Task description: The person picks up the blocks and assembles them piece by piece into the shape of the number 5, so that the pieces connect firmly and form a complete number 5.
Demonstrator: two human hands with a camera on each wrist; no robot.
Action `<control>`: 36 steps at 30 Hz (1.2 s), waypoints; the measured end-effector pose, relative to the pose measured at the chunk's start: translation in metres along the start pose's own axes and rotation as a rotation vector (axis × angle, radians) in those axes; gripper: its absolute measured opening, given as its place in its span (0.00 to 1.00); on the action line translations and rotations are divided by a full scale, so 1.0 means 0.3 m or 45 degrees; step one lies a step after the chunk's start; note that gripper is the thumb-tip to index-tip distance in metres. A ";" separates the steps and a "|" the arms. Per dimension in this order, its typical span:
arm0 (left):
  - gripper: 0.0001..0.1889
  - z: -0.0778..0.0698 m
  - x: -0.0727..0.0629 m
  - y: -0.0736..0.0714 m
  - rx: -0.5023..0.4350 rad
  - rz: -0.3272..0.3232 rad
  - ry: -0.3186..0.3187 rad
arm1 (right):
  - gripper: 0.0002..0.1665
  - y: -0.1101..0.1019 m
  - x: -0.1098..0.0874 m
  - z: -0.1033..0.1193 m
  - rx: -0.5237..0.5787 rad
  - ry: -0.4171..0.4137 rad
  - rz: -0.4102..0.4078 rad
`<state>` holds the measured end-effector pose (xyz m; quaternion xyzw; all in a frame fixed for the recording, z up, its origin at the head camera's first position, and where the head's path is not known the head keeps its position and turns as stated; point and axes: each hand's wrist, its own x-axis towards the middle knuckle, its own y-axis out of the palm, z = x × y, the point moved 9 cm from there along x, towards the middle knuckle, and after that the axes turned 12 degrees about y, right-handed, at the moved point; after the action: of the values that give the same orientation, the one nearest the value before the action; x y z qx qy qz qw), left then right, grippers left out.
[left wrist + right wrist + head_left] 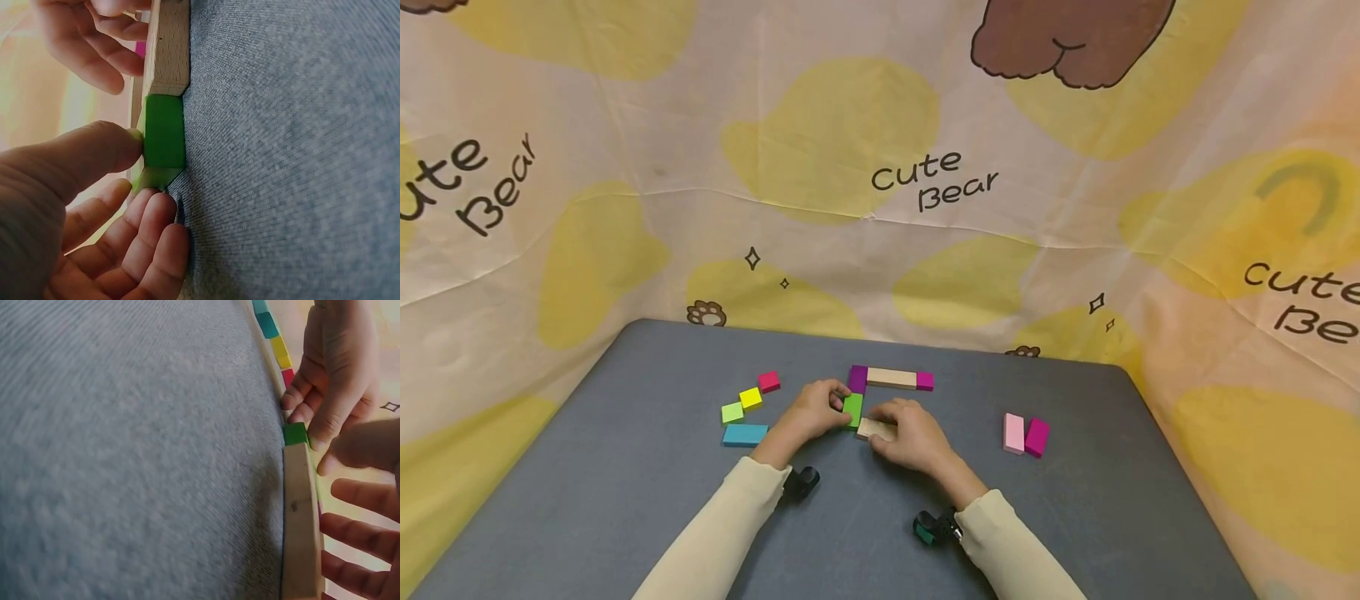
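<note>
A green block (pixel 852 411) lies lengthwise on the grey table, its far end meeting a purple block (pixel 857 379). My left hand (pixel 811 408) holds the green block from the left; its thumb (pixel 112 147) rests at the block's upper edge and the other fingers curl at its side. A plain wooden block (pixel 300 519) lies against the green one's near right side, end to side. Over this wooden block is my right hand (pixel 917 437), fingers spread, with fingertips (pixel 334 525) at its top edge.
Beyond, a wooden block (pixel 891 378) runs from the purple block to a magenta one (pixel 925 381). Left stand red (pixel 769 382), yellow (pixel 750 398), light green (pixel 732 412) and blue (pixel 745 435) blocks. Pink (pixel 1013 433) and magenta (pixel 1037 437) blocks lie right. A printed cloth (pixel 820 167) hangs behind.
</note>
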<state>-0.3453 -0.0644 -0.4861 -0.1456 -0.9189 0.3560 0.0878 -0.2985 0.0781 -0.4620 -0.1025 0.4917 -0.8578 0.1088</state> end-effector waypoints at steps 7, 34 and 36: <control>0.19 -0.002 0.001 0.004 -0.003 0.003 0.005 | 0.22 -0.036 -0.017 -0.015 0.032 -0.004 0.001; 0.19 0.005 -0.003 0.007 -0.008 0.027 -0.042 | 0.30 -0.205 -0.076 -0.190 -0.192 0.061 -0.048; 0.19 0.006 -0.002 0.009 -0.006 0.027 -0.043 | 0.30 -0.217 -0.083 -0.208 -0.209 0.070 -0.049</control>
<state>-0.3447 -0.0638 -0.4892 -0.1494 -0.9195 0.3571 0.0680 -0.2980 0.1686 -0.4384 -0.0969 0.5612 -0.8190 0.0699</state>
